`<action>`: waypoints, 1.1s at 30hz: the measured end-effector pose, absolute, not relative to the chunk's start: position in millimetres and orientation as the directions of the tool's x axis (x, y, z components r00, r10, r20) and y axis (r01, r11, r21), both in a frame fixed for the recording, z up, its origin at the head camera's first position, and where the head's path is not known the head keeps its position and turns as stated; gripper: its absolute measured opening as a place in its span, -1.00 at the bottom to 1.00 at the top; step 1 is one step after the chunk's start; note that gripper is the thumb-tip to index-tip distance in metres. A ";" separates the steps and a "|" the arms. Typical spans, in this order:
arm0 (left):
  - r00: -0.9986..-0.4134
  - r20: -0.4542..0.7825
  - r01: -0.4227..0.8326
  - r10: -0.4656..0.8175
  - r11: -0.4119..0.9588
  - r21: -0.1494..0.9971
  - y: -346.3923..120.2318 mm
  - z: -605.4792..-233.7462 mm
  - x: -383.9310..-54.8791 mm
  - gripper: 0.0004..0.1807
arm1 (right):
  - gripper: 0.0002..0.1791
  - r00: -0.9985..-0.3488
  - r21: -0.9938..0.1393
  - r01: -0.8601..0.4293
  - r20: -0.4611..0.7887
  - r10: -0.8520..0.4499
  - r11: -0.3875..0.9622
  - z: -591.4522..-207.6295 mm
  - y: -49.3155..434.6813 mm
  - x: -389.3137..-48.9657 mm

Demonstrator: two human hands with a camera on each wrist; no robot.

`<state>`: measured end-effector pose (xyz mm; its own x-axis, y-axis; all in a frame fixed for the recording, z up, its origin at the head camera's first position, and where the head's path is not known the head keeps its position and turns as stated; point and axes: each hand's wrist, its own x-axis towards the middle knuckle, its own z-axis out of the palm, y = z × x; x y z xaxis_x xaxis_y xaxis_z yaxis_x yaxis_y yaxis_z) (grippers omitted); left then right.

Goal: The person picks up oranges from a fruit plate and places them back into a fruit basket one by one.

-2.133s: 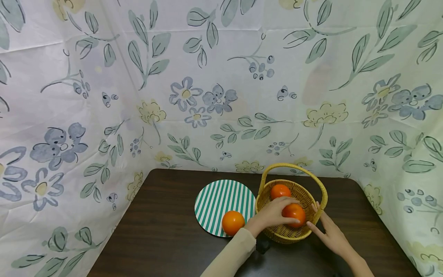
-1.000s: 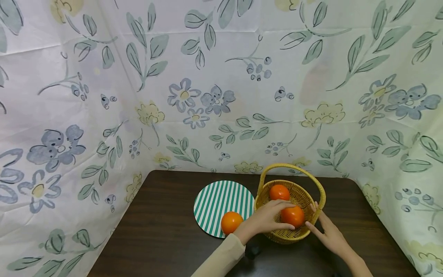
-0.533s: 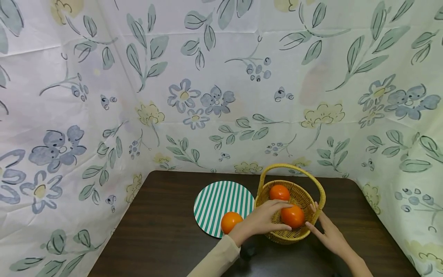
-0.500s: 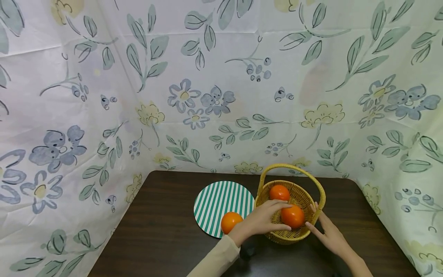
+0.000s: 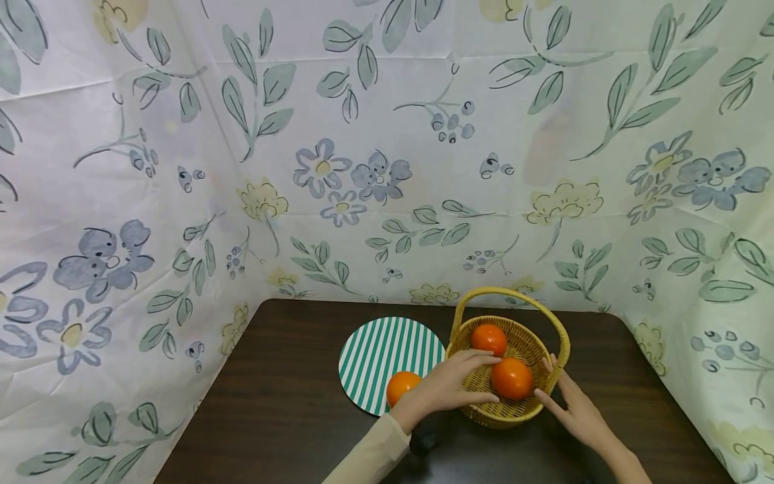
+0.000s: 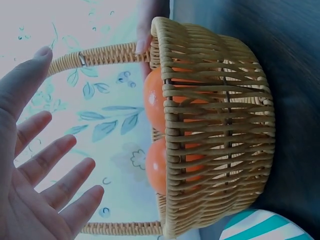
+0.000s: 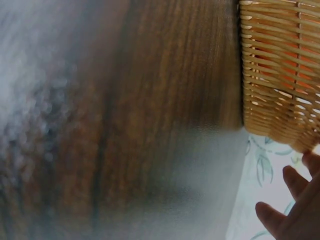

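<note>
left hand (image 5: 444,386) has backed off the front fruit, fingers spread, holding nothing. right hand (image 5: 577,410) spread too, touching basket (image 5: 496,419) by the handle (image 5: 563,346) base. one orange fruit (image 5: 402,387) on striped mat (image 5: 381,343). front fruit (image 5: 512,378) sits free in the basket, so looks released; rear fruit (image 5: 489,340) behind it.

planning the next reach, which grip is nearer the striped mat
Left: the left grip is at the basket's left side, beside the striped mat; the right grip is across the basket, farther away.
</note>
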<state>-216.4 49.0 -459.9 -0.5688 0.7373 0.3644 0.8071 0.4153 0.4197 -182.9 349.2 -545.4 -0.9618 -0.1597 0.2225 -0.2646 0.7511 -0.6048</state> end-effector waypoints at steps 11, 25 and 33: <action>-0.560 0.380 0.817 0.736 0.413 0.403 39.3 -458.1 -214.4 -0.34 | -0.20 -0.958 -0.610 -0.276 0.236 -0.162 0.743 -544.8 349.0 -181.8; -0.536 0.401 0.833 0.743 0.390 0.392 24.9 -457.9 -209.6 -0.35 | -0.21 -0.962 -0.624 -0.265 0.219 -0.161 0.735 -544.9 348.8 -181.3; -0.545 0.380 0.822 0.747 0.389 0.416 16.8 -456.5 -208.2 -0.34 | -0.22 -0.962 -0.629 -0.268 0.221 -0.163 0.730 -544.8 349.0 -180.6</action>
